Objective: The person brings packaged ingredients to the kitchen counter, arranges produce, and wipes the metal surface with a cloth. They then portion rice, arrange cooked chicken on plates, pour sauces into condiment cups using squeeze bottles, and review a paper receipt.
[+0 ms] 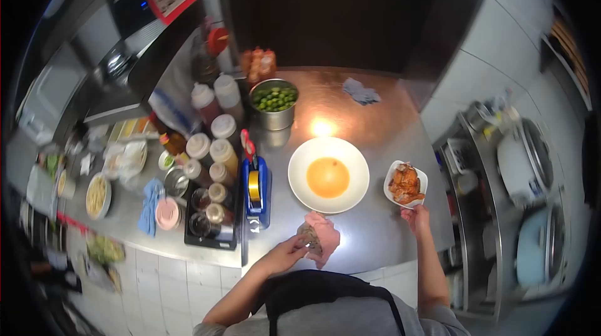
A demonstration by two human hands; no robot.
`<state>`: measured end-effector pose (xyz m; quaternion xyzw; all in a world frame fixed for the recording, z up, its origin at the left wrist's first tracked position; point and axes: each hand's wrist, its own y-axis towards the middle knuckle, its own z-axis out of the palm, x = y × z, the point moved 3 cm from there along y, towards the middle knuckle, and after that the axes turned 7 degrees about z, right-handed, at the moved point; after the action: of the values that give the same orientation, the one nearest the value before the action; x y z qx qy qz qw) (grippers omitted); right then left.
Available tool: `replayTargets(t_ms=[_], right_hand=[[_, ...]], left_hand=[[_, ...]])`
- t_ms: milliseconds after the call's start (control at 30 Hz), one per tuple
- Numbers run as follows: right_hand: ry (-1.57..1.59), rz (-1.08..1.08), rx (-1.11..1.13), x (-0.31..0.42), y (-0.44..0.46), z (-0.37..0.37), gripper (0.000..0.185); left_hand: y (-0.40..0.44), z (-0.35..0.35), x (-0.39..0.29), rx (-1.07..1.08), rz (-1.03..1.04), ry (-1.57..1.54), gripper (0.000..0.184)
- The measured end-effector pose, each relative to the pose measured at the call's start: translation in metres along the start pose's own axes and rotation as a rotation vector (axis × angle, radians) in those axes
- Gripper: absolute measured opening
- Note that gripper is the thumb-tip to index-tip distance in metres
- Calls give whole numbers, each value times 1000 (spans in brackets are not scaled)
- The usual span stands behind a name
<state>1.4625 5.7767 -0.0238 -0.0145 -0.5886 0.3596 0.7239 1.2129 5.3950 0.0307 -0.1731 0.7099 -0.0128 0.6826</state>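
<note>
A white square bowl (389, 189) holds browned, reddish pieces of food (405, 183), perhaps meat. My right hand (416, 218) grips its near rim, thumb and fingers closed at the edge. By the counter's front edge lies a crumpled cloth (325, 236), pink with a grey-brown patterned part. My left hand (289, 256) has its fingers closed on the left side of that cloth. Between and beyond my hands sits a large round white bowl (299, 191) with orange liquid (328, 177) in it.
On the steel counter (369, 248), a blue tape dispenser (255, 195) stands left of the large bowl. Behind it is a metal pot (275, 120) of green produce. Squeeze bottles (222, 151) crowd the left. A bluish rag (360, 92) lies at the back. Shelving (482, 236) borders the right.
</note>
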Motion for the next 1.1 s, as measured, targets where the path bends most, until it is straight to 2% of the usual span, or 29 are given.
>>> replayTargets(t_ms=[100,133,200,300,400,500,600,700,833,900,1100], right_hand=[[32,3,81,20,64,-7,28],[78,89,110,20,93,-14,26],[62,97,206,25,131,-17,31],[8,206,213,34,179,-6,34],[-278,84,183,59,176,31,43],[-429,102,122,70,180,45,49],[-272,59,82,68,181,48,48],[-269,-75,59,58,174,36,47],[-204,-193,68,42,189,30,46],[-175,-187,52,40,183,22,45],[-46,-168,99,34,197,21,48]], left_hand=[[-6,18,2,-205,-36,96,50],[-8,23,2,-254,-49,42,47],[-15,31,11,-430,-92,-104,43],[-29,32,28,-712,-132,-223,41],[-43,26,24,-1020,-225,-459,44],[-43,15,19,-1244,-192,-686,52],[-34,-1,31,-1303,-56,-892,58],[-30,-13,41,-1256,-11,-1004,65],[-22,-33,51,-1263,-27,-935,68],[-26,-33,43,-1314,-96,-901,35],[-28,-51,59,-1379,-74,-916,18]])
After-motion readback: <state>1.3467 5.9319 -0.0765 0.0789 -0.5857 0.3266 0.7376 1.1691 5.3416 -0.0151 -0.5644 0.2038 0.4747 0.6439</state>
